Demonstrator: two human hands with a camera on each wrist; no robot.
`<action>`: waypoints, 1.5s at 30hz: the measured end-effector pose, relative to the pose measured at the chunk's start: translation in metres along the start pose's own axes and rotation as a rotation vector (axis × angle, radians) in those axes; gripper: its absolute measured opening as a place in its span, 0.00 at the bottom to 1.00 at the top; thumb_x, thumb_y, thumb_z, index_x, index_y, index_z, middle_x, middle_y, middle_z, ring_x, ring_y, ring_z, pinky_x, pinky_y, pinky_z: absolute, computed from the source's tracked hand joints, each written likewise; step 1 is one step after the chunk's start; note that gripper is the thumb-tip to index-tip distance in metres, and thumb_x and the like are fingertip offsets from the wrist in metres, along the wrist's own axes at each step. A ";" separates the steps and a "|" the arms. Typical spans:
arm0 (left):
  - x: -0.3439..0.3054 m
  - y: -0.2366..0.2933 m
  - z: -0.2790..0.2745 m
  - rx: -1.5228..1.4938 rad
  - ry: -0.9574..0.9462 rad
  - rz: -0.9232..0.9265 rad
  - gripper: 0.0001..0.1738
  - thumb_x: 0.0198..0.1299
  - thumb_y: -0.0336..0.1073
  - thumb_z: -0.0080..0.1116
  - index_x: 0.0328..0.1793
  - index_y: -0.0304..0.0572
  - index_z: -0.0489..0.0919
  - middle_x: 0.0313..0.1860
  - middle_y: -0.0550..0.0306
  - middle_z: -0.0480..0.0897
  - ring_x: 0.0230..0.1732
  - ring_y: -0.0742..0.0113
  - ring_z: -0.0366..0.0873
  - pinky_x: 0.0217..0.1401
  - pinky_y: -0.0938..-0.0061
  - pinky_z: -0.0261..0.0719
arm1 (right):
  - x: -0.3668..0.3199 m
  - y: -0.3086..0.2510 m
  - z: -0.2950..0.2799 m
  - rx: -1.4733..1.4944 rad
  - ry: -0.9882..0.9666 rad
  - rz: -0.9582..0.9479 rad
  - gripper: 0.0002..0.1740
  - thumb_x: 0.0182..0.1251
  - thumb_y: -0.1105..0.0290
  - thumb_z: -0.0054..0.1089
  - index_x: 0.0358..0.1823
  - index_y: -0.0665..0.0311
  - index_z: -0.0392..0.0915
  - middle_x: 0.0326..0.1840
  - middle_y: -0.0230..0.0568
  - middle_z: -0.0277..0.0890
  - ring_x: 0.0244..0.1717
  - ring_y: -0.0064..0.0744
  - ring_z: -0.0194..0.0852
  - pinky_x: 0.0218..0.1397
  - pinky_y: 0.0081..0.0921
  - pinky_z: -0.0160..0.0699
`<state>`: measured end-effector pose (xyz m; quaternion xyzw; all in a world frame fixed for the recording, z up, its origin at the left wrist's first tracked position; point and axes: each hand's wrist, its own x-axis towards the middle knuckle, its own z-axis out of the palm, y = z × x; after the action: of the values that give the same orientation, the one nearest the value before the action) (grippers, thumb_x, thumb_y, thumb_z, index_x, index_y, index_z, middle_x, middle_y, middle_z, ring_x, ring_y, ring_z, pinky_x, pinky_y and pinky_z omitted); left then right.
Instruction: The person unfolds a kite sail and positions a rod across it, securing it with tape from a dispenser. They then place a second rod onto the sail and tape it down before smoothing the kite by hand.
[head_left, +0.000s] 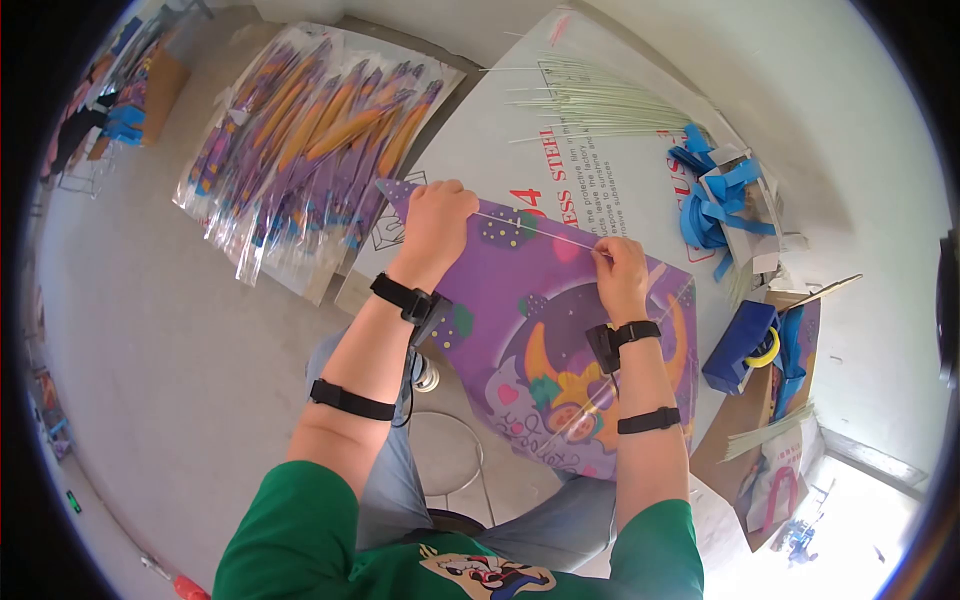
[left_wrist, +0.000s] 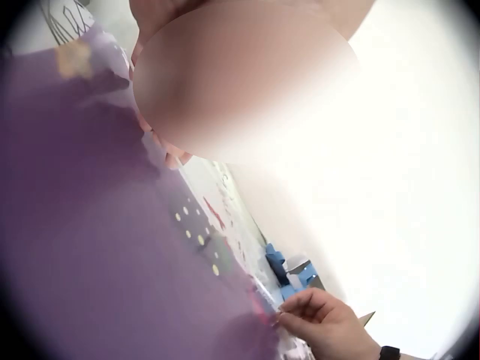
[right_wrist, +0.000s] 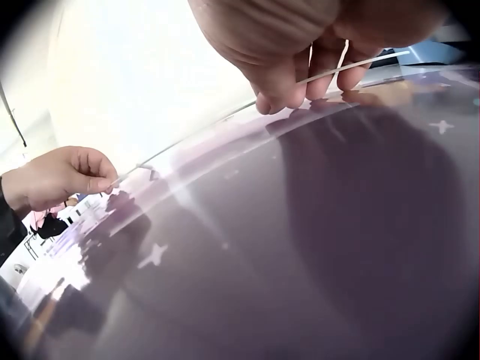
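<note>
A purple printed sheet [head_left: 490, 290] with Halloween-like artwork spans the space between my hands, its lower part over my lap. Along its far edge runs a thin pale rod [head_left: 545, 230]. My left hand [head_left: 440, 225] grips the rod and edge near the sheet's pointed left corner. Farther right, my right hand [head_left: 622, 280] pinches the rod between thumb and fingers at the same edge. The right wrist view shows the rod [right_wrist: 386, 58] passing by the right fingers and stretching to the left hand [right_wrist: 64, 178]. My left palm blocks much of the left wrist view.
A bundle of pale rods [head_left: 610, 95] lies on the table's white covering [head_left: 470, 150]. Blue strips [head_left: 705, 215] and a blue tape dispenser [head_left: 735, 345] are to the right, beside a cardboard box [head_left: 720, 450]. Plastic-wrapped purple and orange packs [head_left: 320, 130] lie at left. A stool [head_left: 450, 415] stands below.
</note>
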<state>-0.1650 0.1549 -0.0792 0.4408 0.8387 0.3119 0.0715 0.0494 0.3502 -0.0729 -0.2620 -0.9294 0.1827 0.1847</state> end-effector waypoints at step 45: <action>0.003 0.040 0.037 -0.042 0.051 0.101 0.06 0.50 0.31 0.66 0.36 0.48 0.84 0.35 0.62 0.77 0.45 0.59 0.75 0.54 0.62 0.69 | 0.004 0.010 0.005 0.105 0.098 0.009 0.06 0.48 0.80 0.65 0.29 0.61 0.81 0.32 0.36 0.76 0.39 0.43 0.73 0.44 0.35 0.73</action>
<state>-0.1248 0.1912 -0.0843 0.4730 0.8101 0.3438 0.0437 0.0483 0.3592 -0.0811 -0.2648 -0.9073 0.2189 0.2426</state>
